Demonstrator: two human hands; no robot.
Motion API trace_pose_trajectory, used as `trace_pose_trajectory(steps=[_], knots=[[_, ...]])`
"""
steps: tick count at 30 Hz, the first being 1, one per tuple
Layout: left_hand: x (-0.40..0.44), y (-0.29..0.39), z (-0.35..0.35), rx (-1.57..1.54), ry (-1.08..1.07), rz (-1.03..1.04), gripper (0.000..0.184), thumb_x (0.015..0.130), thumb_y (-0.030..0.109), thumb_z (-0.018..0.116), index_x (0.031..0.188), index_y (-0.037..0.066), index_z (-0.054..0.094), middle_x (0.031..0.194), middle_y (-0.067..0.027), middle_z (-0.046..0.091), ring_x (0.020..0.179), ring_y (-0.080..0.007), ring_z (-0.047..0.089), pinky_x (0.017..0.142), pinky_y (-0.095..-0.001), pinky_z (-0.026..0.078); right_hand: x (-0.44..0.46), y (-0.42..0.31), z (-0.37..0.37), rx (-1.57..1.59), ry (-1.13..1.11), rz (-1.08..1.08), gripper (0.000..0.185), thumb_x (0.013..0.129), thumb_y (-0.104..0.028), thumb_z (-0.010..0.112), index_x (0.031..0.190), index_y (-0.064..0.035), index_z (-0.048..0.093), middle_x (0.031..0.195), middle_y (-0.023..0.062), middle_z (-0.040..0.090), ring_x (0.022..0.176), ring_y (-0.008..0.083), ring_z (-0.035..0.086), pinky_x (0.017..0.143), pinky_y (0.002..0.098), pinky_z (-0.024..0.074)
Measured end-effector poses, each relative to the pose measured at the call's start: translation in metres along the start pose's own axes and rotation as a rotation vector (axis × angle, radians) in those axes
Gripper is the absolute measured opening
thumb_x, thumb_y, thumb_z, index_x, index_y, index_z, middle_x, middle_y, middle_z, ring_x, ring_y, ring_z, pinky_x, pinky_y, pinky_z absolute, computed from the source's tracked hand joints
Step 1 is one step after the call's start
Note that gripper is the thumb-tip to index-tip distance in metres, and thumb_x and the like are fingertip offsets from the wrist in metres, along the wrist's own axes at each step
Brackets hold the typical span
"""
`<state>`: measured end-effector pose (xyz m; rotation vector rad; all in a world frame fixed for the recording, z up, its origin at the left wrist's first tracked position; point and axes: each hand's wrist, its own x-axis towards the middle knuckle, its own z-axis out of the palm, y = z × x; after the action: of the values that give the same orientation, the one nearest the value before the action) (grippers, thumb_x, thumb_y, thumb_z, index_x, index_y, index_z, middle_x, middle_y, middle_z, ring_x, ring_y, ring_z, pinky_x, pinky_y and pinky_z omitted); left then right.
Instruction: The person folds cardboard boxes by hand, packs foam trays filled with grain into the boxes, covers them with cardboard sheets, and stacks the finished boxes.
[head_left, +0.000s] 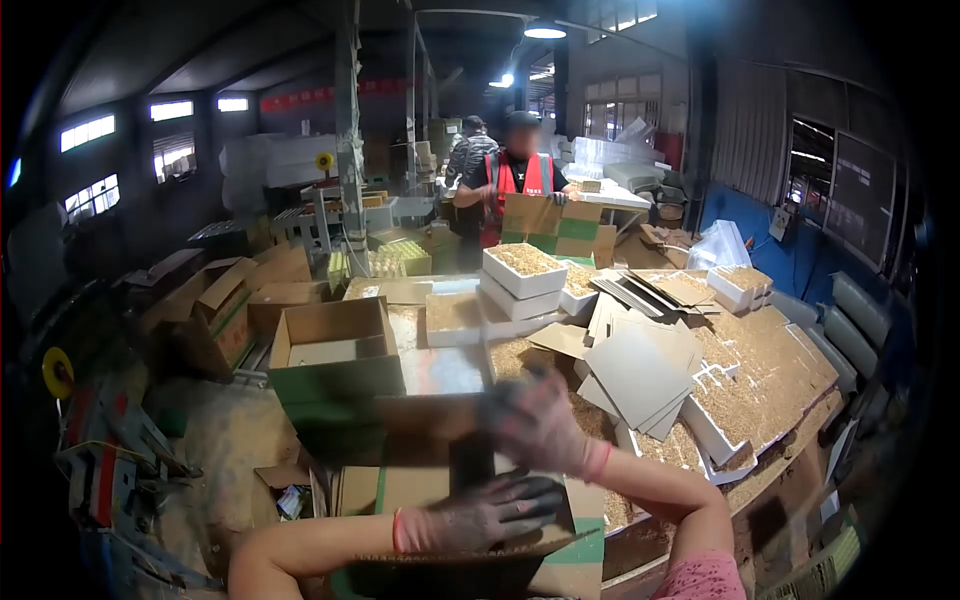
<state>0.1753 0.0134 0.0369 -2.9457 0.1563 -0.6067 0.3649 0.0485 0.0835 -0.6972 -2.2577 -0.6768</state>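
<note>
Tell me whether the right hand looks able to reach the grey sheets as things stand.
Probably yes: the right hand is near the grey sheets, whose top one lies uncovered, and nothing visible blocks the way.

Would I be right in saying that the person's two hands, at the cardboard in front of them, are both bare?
Not quite: the hands are not bare. The head view shows gloves on both the left hand and the right hand. They are indeed at the cardboard.
</note>
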Motion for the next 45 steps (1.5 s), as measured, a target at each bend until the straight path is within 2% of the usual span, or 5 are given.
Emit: trace_pose_trajectory(steps=[11,20,33,37,45], knots=[[0.002,-0.012,-0.076,-0.24,-0.409,-0.279,0.085,0.088,0.061,0.048,0.147,0.003,0.027,0.149,-0.0231,0.027,0.141,-0.0425,0.02,0.117,-0.0527,0.007,-0.067,-0.026,0.056,-0.005,-0.441,0.473,0.054,0.094,-0.042,0.048,0.14,-0.0147,0.043,0.139,0.0206,0.044,0.127,0.0344,0.042,0.101,0.0515,0.0364],[-0.146,-0.064,-0.059,-0.219,0.102,-0.693,0.085,0.082,0.059,0.056,0.143,0.002,0.036,0.144,-0.0239,0.037,0.134,-0.0397,0.035,0.113,-0.0469,0.024,-0.154,-0.133,0.024,2.707,-0.013,1.54,0.024,0.103,-0.022,0.04,0.121,-0.0091,0.051,0.08,-0.001,0.041,0.082,0.0096,0.044,0.082,0.0262,0.0406],[-0.183,0.022,0.016,-0.347,0.595,-1.195,0.053,0.094,0.008,0.047,0.146,0.004,0.034,0.149,-0.0086,0.035,0.13,-0.0213,0.038,0.11,-0.032,0.028,0.008,-0.193,0.049,0.526,-0.473,0.057,0.054,0.098,-0.038,0.043,0.121,0.0102,0.048,0.06,0.0156,0.06,0.056,0.0308,0.062,0.049,0.0383,0.0481],[-0.125,0.032,-0.023,-0.926,0.767,-1.325,0.065,0.077,-0.004,0.039,0.141,0.002,0.039,0.136,-0.003,0.046,0.059,-0.0017,0.039,0.05,-0.0188,0.034,-0.008,-0.147,-0.037,0.69,-0.264,0.524,0.046,0.092,-0.034,0.055,0.124,-0.0024,0.053,0.091,0.0151,0.066,0.088,0.0297,0.065,0.079,0.0402,0.0506],[-0.12,0.033,-0.039,-0.886,0.685,-1.294,0.06,0.081,-0.002,0.041,0.141,0.0,0.034,0.124,-0.0136,0.051,0.085,-0.0129,0.055,0.071,-0.0208,0.044,-0.279,-0.126,0.052,0.402,-0.188,1.494,0.057,0.099,-0.028,0.043,0.143,0.0058,0.03,0.144,0.0286,0.036,0.136,0.0375,0.034,0.114,0.0395,0.0249]])
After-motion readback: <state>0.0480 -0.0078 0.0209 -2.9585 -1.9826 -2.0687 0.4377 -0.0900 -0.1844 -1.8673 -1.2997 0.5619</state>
